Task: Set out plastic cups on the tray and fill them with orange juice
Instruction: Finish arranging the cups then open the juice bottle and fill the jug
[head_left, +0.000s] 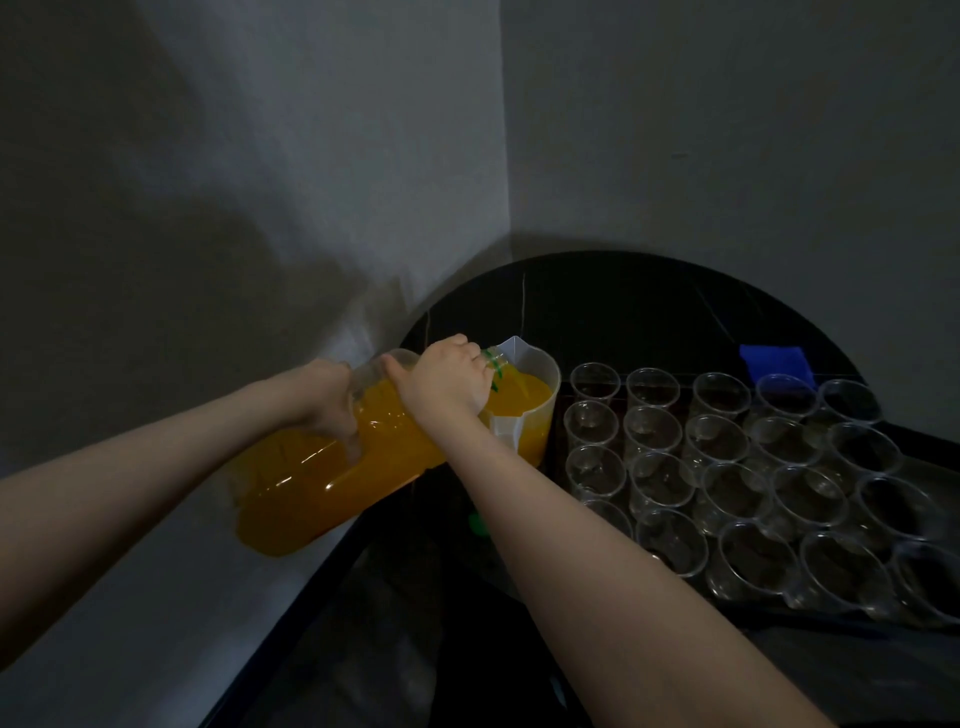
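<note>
A large clear bottle of orange juice (311, 478) lies tilted, its neck over a white plastic jug (530, 415) that holds orange juice. My left hand (327, 400) grips the bottle's upper body. My right hand (447, 384) grips it near the neck, where a green ring shows. Juice runs from the bottle's mouth into the jug. To the right, several empty clear plastic cups (727, 478) stand in rows on a dark tray (924, 431).
The black table (623, 306) sits in a corner between two pale walls. A blue cloth (774, 361) lies behind the cups. A small green cap (478, 522) lies on the table under my right forearm.
</note>
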